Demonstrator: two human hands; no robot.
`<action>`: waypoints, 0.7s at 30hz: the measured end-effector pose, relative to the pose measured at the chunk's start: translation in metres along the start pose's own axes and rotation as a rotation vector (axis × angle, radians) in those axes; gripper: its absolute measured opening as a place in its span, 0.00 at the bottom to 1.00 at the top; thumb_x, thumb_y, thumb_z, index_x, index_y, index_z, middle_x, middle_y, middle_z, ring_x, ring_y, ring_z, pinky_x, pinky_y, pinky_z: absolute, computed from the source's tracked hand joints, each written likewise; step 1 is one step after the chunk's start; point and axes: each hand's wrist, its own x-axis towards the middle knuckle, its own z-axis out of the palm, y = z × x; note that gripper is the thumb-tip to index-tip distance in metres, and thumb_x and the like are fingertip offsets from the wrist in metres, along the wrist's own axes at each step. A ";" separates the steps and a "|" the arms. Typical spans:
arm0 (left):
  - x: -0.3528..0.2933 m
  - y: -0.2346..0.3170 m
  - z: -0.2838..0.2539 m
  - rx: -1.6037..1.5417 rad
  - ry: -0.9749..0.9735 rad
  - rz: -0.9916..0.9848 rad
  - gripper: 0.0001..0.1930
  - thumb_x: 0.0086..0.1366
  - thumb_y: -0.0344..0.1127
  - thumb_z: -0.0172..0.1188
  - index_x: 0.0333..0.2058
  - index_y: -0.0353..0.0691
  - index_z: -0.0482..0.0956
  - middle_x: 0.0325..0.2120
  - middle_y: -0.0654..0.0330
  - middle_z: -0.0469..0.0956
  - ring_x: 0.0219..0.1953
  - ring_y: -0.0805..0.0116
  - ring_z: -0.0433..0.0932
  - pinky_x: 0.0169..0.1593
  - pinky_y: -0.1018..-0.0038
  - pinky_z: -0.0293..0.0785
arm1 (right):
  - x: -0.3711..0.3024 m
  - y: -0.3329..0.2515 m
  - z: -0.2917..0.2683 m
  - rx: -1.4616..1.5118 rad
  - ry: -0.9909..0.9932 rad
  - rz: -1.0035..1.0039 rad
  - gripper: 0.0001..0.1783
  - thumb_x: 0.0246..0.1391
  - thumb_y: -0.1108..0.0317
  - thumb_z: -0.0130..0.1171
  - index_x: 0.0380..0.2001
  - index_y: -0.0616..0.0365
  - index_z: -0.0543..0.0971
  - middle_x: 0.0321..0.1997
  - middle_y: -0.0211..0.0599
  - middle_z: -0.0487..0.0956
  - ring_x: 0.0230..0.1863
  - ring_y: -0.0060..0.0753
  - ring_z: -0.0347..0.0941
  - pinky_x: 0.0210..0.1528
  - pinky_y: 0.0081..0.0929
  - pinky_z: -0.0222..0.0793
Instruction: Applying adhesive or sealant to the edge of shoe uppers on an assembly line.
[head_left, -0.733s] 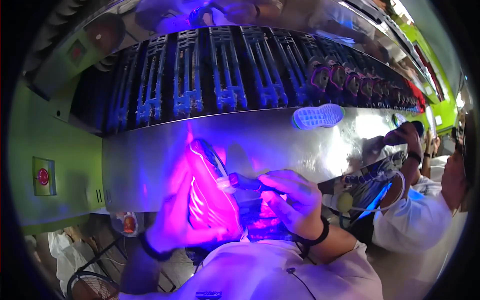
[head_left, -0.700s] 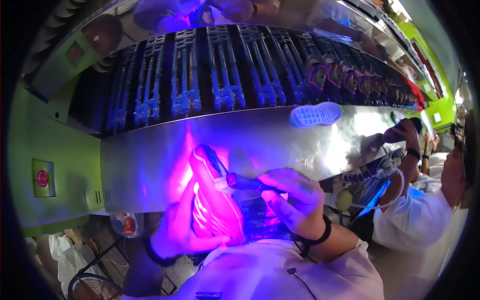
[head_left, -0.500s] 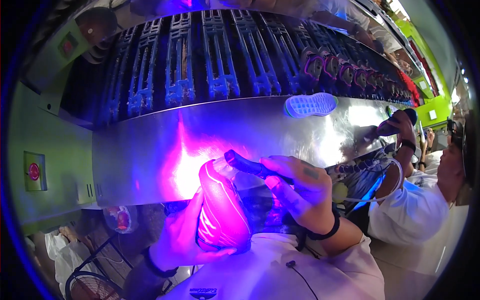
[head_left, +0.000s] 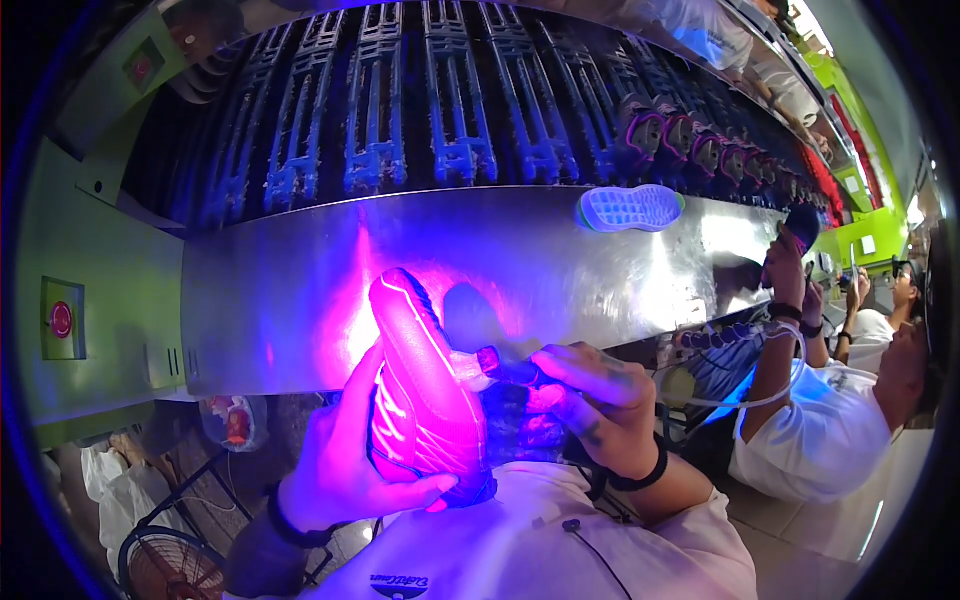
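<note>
My left hand (head_left: 335, 465) is wrapped round the heel end of a shoe upper (head_left: 425, 375), which glows pink under strong magenta-violet light. Its toe points away from me over the near edge of the metal bench. In my right hand (head_left: 605, 410) is a dark-handled brush (head_left: 512, 369), pinched between thumb and fingers. The brush's pale bristle end touches the right side of the upper, about midway along its length. A pale shoe sole (head_left: 632, 208) with green at its edge lies on the far side of the bench.
Beyond the metal bench (head_left: 270, 345) runs a conveyor with blue racks (head_left: 465, 150); several shoes (head_left: 680, 140) sit on its right part. A co-worker in a white shirt (head_left: 815, 425) handles a dark shoe piece (head_left: 803, 225) at right. A fan (head_left: 170, 570) stands at lower left.
The brush has moved from the toe down the upper's right side, toward me. The upper has turned, showing more of its underside, and its toe now reaches farther over the bench.
</note>
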 end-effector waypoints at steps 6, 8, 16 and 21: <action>0.003 0.009 0.000 -0.246 0.032 -0.255 0.64 0.50 0.46 0.82 0.73 0.26 0.45 0.61 0.47 0.71 0.63 0.58 0.73 0.65 0.61 0.71 | -0.030 0.009 0.015 -0.108 0.054 0.008 0.18 0.59 0.68 0.68 0.53 0.54 0.85 0.48 0.46 0.86 0.44 0.45 0.83 0.58 0.37 0.74; 0.001 0.002 0.007 -0.421 0.176 -0.185 0.60 0.53 0.40 0.80 0.73 0.26 0.45 0.56 0.44 0.77 0.55 0.56 0.81 0.60 0.61 0.77 | -0.044 0.011 0.018 -0.123 0.052 0.005 0.18 0.59 0.67 0.68 0.53 0.54 0.85 0.48 0.46 0.86 0.45 0.47 0.84 0.59 0.39 0.73; -0.006 0.007 0.005 -0.397 0.099 -0.269 0.58 0.55 0.37 0.78 0.73 0.27 0.44 0.61 0.46 0.72 0.60 0.57 0.77 0.62 0.60 0.74 | -0.015 -0.001 0.019 -0.284 0.052 -0.014 0.20 0.57 0.69 0.67 0.54 0.52 0.84 0.50 0.41 0.86 0.47 0.48 0.83 0.54 0.42 0.77; -0.007 0.013 0.002 -0.410 0.126 -0.253 0.57 0.56 0.37 0.77 0.73 0.26 0.44 0.62 0.45 0.70 0.62 0.57 0.75 0.64 0.61 0.73 | -0.005 -0.004 0.019 -0.208 0.058 -0.047 0.19 0.57 0.70 0.69 0.53 0.53 0.86 0.49 0.42 0.86 0.43 0.44 0.83 0.44 0.35 0.77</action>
